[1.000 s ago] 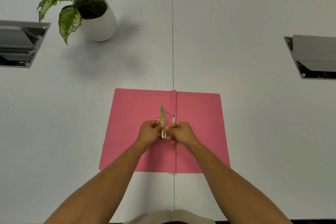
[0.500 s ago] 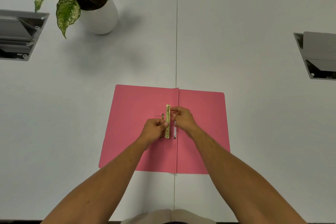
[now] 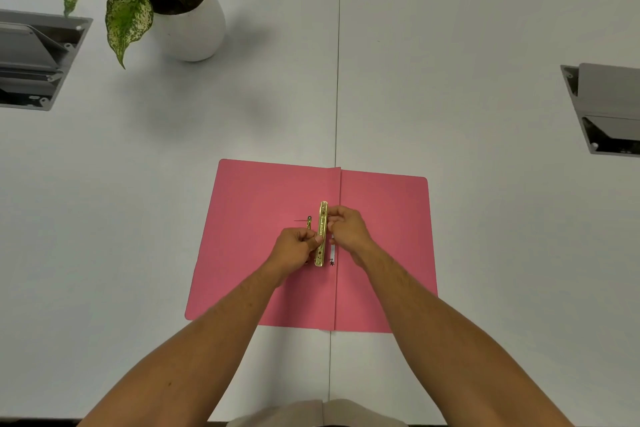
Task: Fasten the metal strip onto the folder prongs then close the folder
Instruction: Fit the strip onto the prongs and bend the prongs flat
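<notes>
The folder (image 3: 263, 246) is laid open and flat on the table (image 3: 450, 45), its spine running near to far. The left hand (image 3: 294, 250) is curled — the strip (image 3: 322, 234) is pinched low down at the thumb. The strip is held lengthwise along the spine, just left of it, over a prong (image 3: 308, 222). Its upper part is pinched by the right hand (image 3: 348, 230).

Metal strip (image 3: 322, 232) now beside spine.
</notes>
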